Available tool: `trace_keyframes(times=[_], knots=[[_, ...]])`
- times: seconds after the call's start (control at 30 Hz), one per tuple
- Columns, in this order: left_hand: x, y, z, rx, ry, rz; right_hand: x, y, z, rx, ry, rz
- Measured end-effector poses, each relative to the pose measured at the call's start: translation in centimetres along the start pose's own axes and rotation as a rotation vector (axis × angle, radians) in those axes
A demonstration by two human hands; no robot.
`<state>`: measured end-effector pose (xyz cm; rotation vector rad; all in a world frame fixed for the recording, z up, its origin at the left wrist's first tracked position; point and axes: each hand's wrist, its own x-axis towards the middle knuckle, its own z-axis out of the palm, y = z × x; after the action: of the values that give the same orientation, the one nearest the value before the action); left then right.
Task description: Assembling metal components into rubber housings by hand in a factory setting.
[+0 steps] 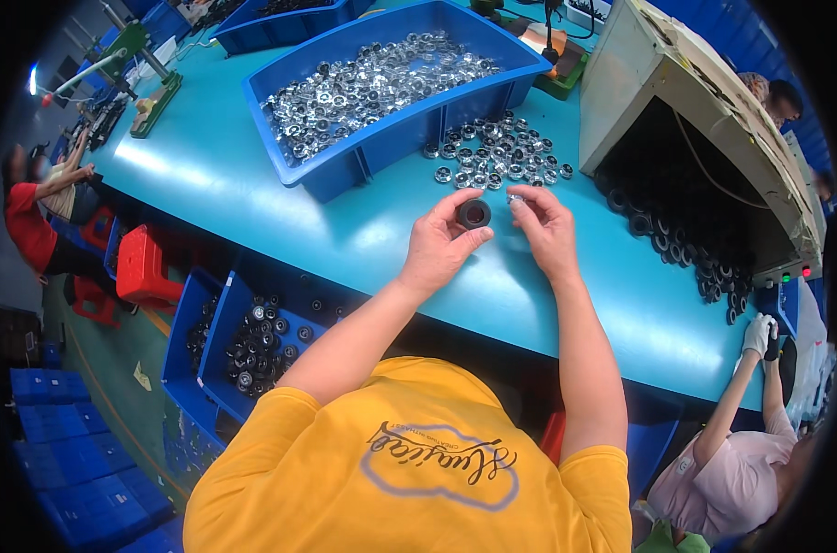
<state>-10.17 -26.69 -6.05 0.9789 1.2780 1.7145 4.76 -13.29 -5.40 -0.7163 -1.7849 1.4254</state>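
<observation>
Black ring-shaped part (474, 214) sits in the left hand (439, 243), raised over the workbench (345, 226) between its near edge and a loose heap of shiny round pieces (503, 152). The thumb bears on it from below and the fingers from the upper left, a grip that probably serves to keep its round face uncovered and turned up toward the wearer's eyes. The right hand (551, 240) is just beside, its thumb and fingertips closed on a small shiny piece (513, 197) mostly hidden by them. The two hands are near each other but apart.

Most of the shiny pieces fill a blue bin (402, 145) toward the workbench's far edge; the heap lies against its near right corner, just beyond the fingertips, presumably so that single pieces can be picked up without reaching over the wall. Toward the workbench's right edge, more black rings (685, 251) trail out of the dark mouth of a pale box-shaped machine (623, 103), seemingly handy for the right arm.

As for looks, the held part is matt black, round and thick-walled, with a dark, faintly reddish centre. Whether that centre is open or filled cannot be told at this scale.
</observation>
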Motion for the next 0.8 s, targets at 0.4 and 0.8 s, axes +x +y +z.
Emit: trace_keyframes(times=[0.4,0.8], knots=[[0.0,0.0,-0.3,-0.048,-0.026,0.004,-0.4,-1.2,-0.1,0.423,-0.231,0.194],[0.0,0.2,0.2,0.173,-0.093,0.008,-1.0,-1.0,1.4,0.256,-0.178,0.067]])
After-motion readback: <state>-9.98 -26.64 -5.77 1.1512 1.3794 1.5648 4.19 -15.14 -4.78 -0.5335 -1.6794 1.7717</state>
